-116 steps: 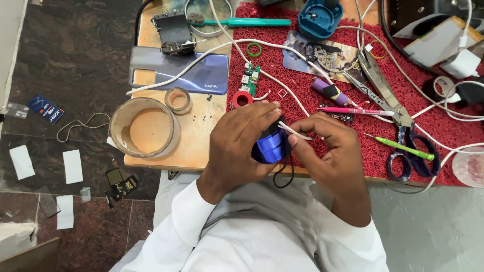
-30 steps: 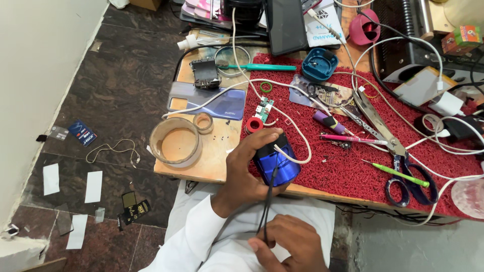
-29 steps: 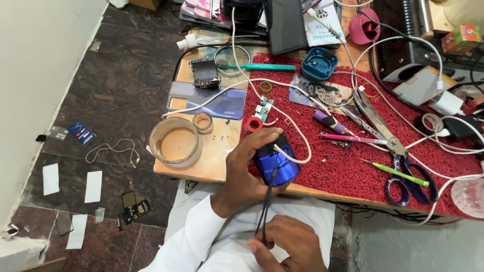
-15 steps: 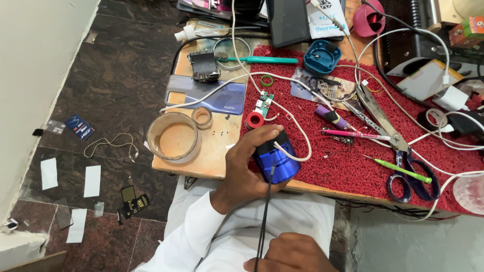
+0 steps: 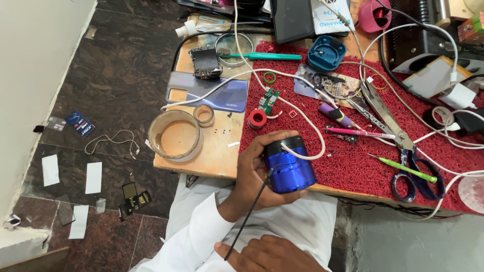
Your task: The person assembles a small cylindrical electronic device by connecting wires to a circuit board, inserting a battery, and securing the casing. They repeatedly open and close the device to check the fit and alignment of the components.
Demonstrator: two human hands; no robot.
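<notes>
The left hand (image 5: 257, 171) clamps its grip around the blue cylindrical speaker (image 5: 288, 164) at the desk (image 5: 217, 146) edge; the right hand (image 5: 267, 254) pinches a thin black wire (image 5: 248, 216).

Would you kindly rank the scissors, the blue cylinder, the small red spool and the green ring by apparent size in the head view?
1. Scissors, the longest thing of the four.
2. Blue cylinder, held in the left hand; it is nearer the camera, which flatters it.
3. Small red spool.
4. Green ring, slightly smaller.
</notes>
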